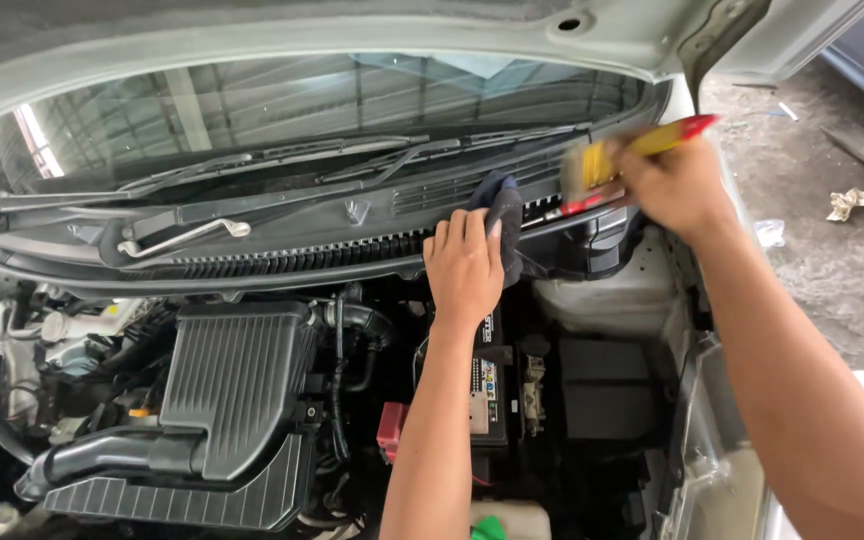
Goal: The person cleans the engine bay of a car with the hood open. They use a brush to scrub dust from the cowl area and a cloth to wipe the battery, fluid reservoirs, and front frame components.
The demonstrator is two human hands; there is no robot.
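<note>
Fingers of the right hand are closed round the yellow handle of a paintbrush, whose red-tipped end sticks out above the knuckles toward the upper right; the pale bristles and red ferrule are blurred, so how they meet the surface cannot be told exactly, but they sit at the right end of the black cowl panel just below the windscreen. The left hand lies just beside it, to the left and a little lower, with its fingers wrapped over a dark blue cloth and pressing it against the ribbed front edge of the same panel; the cloth bunches up above the fingertips and hangs down past the thumb side. The two hands are near each other but not touching. Along the panel run the two wiper arms, lying flat, and a light metal prop rod rests in its clip at the left. The raised bonnet fills the top of the view. Beneath the left forearm sits the battery, with a red terminal cover beside it, and further left the black ribbed air filter box with its intake duct. To the right, outside the car, bare concrete ground holds a crumpled scrap of paper.
</note>
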